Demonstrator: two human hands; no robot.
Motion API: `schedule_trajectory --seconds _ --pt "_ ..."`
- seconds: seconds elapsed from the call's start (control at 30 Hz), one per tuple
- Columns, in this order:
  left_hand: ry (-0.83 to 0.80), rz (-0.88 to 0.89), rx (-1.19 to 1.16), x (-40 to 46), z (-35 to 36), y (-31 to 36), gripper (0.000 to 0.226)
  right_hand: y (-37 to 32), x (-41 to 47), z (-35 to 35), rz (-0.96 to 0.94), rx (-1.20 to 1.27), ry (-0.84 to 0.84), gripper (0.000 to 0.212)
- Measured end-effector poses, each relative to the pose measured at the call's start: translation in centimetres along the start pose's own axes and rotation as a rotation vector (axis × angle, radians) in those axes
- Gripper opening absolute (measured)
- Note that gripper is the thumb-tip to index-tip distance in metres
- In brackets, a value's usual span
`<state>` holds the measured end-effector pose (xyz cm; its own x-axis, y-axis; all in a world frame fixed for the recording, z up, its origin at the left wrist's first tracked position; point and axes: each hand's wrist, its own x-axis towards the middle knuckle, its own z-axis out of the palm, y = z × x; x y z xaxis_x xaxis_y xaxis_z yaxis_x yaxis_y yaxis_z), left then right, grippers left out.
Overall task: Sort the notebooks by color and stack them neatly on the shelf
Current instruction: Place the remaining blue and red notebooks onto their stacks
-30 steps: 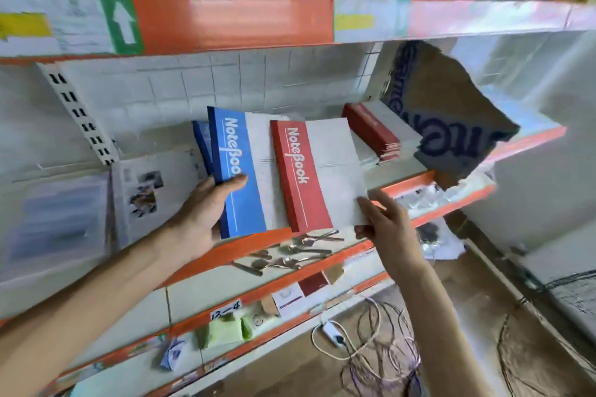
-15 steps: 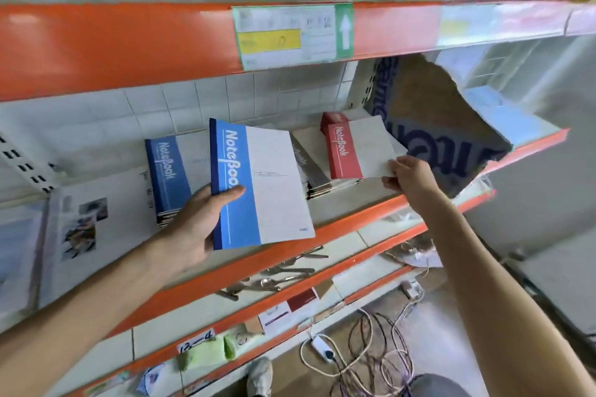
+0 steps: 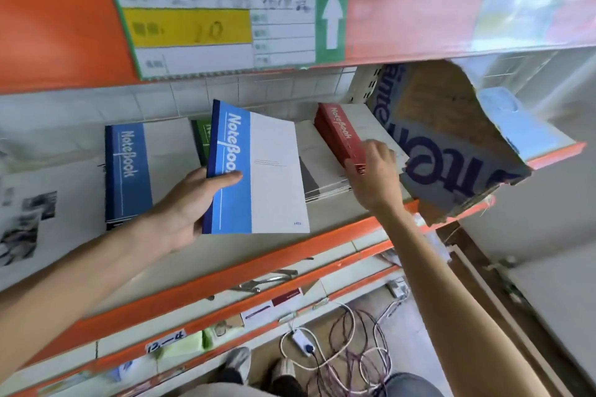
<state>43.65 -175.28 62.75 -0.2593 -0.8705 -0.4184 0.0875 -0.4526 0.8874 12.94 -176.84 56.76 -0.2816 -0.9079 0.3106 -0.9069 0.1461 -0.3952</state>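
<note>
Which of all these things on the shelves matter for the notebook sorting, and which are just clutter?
Part of the job:
light blue notebook held in the left hand
red notebook stack under the right hand
dark blue notebook stack
green notebook

Just lying about:
torn cardboard box
tangled floor cables
metal spoons

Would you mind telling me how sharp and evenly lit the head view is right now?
Head view: held blue notebook fairly sharp; shelf label text smeared by blur; glare on the orange beam at right; wide-angle bending at the edges; left hand slightly soft.
</note>
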Motion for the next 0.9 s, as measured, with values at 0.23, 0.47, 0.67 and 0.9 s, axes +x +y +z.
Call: schedule_trajectory --seconds 0.23,0.47,0.67,0.9 --pt "0.069 0.014 -0.030 0.1 2.0 -0.1 0.013 1.6 1.8 0.7 -0.091 -0.176 -0.103 0.033" --pt "0.235 0.001 -0.081 -1.8 2.2 -1.1 0.018 -5.2 -3.2 -0.9 -0.101 0.445 -0.246 0.028" --pt "0.393 0.060 -0.054 -3.9 -1.0 -1.5 0.019 -12.2 -7.0 -0.1 0.277 1.188 -0.731 0.026" --pt "0.561 0.308 0.457 -4.9 -7.7 -1.1 0.046 -17.4 -3.8 3.5 0.198 0.995 -0.591 0.023"
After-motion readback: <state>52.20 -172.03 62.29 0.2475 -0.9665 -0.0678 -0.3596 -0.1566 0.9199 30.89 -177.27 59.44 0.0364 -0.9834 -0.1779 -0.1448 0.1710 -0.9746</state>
